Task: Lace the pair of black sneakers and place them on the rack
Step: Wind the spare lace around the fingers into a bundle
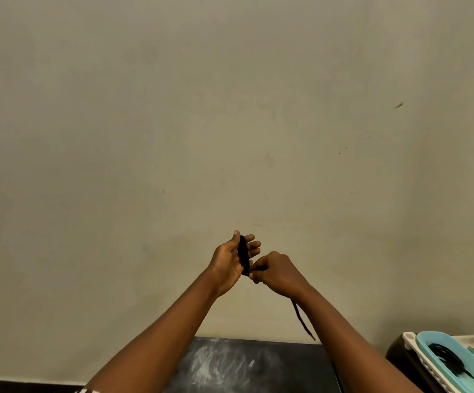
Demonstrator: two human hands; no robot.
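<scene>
A black shoelace point(243, 255) is wound in a bundle around the straight fingers of my left hand point(231, 262), raised in front of the wall. My right hand point(275, 272) pinches the lace just beside the bundle's lower end. A loose tail of the lace point(302, 319) hangs down below my right wrist. Another coiled black lace point(447, 358) lies in a light blue tray point(434, 364) at the lower right. No sneaker or rack is clearly in view.
A dark tabletop point(244, 364) with pale scuff marks lies below my arms. The blue tray sits in a white basket point(408, 340) on a dark stand at the right edge. A plain beige wall point(230, 109) fills most of the view.
</scene>
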